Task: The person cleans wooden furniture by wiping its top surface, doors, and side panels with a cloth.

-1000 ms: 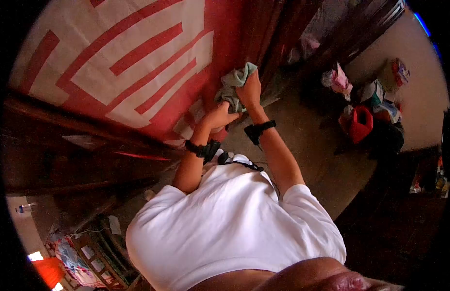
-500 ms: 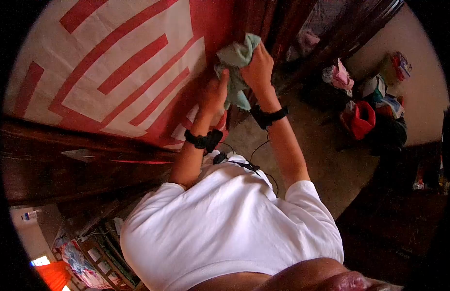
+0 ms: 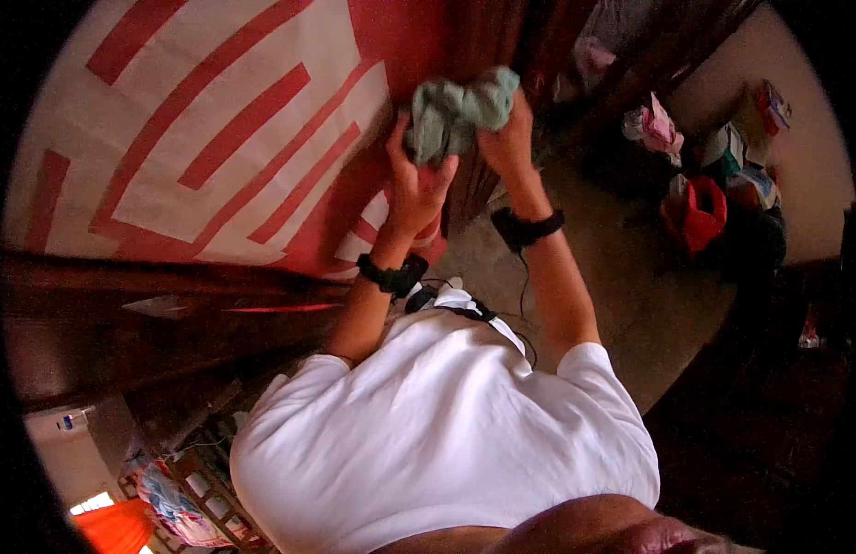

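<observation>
A pale green cloth [image 3: 442,115] is bunched up between my two hands, over the edge of a red and cream patterned covering [image 3: 216,138]. My left hand [image 3: 417,191] grips the cloth's lower left part, thumb and fingers around it. On the right, my right hand [image 3: 509,143] is closed on the other end of the cloth; its fingers are partly hidden and slightly blurred. Each wrist wears a black band, the left band [image 3: 391,273] and the right band [image 3: 528,227], with thin cables near them.
Dark wooden boards [image 3: 151,309] border the covering at the near side. On the floor [image 3: 594,268] to the right lie a red bag [image 3: 700,217], a pink item [image 3: 663,125] and other bundles. An orange cloth [image 3: 114,526] shows at the lower left.
The cloth hung loosely before and is now gathered into a compact bunch. My right hand has shifted a little to the right, and my left hand has turned with its fingers around the cloth.
</observation>
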{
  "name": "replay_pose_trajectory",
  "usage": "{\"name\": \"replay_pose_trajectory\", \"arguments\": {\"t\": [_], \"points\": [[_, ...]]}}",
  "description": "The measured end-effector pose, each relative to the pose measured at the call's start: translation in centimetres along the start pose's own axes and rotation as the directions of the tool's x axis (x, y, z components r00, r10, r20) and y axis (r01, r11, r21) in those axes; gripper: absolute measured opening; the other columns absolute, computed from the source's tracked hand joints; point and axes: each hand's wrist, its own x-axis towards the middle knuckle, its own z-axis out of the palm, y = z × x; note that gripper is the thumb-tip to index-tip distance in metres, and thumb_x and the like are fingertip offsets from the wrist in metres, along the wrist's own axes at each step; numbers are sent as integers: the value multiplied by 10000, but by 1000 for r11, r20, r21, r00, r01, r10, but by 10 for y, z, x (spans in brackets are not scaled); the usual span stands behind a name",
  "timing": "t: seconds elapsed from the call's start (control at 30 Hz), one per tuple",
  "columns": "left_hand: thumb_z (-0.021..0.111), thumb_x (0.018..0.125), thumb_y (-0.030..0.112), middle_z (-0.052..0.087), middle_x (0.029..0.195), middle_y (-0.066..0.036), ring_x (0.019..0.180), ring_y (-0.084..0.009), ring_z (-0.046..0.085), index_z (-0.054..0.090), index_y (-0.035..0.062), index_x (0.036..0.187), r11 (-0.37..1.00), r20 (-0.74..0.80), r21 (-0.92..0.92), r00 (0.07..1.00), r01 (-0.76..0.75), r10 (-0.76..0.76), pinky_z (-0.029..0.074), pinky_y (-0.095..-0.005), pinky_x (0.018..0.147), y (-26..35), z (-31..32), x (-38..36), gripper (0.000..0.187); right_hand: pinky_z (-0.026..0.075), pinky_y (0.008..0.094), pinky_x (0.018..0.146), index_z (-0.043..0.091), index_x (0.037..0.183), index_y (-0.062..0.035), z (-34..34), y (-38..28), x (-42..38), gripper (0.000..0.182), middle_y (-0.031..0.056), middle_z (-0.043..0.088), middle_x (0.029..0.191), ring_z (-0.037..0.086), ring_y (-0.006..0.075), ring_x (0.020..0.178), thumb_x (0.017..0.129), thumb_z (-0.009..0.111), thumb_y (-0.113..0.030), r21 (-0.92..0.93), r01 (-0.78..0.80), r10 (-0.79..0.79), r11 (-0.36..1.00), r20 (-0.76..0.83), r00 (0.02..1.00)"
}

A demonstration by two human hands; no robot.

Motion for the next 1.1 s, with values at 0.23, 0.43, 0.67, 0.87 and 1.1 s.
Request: {"name": "replay_pose_trajectory", "arguments": {"t": [0.23,0.43,0.67,0.87,1.1], "points": [[676,873,355,358,1407,-177,1287,-301,373,233,7,1448,978,-82,-121,984,-169,159,284,-417,1089,10,25,24,805,458,471,883,585,1127,-43,-5,32,21,336,162,561,1110,514,415,1055,794,565,-11,-111,55,-72,992,-161,984],[618,925,376,565,1206,-86,1111,-208,530,514,28,1234,964,154,-148,968,219,-197,401,-361,968,-46,30,17,477,449,385,879,563,1186,-33,30,52,-67,337,201,582,1157,566,398,1007,882,420,-8,137,-485,495,864,-42,868],[699,873,245,540,1254,-99,1125,-207,528,426,17,1328,981,72,-98,982,-167,175,415,-340,972,-64,26,13,577,444,391,907,615,1112,5,18,2,-42,303,165,619,1126,580,338,1042,868,437,-26,304,-531,553,791,20,833],[729,833,195,514,1277,-96,1175,-203,488,310,45,1424,956,280,-242,956,163,-93,384,-349,1016,5,6,46,740,420,369,926,614,1090,11,-4,-33,23,270,141,606,1117,552,317,1047,882,466,-80,510,-166,240,844,-82,967],[637,878,414,564,1219,-99,1097,-265,540,528,45,1230,992,214,-118,977,45,-19,416,-377,963,-34,37,26,522,462,382,837,625,1135,-15,17,19,-50,322,132,644,1094,614,288,969,901,533,-215,300,-590,580,750,131,804]]}}
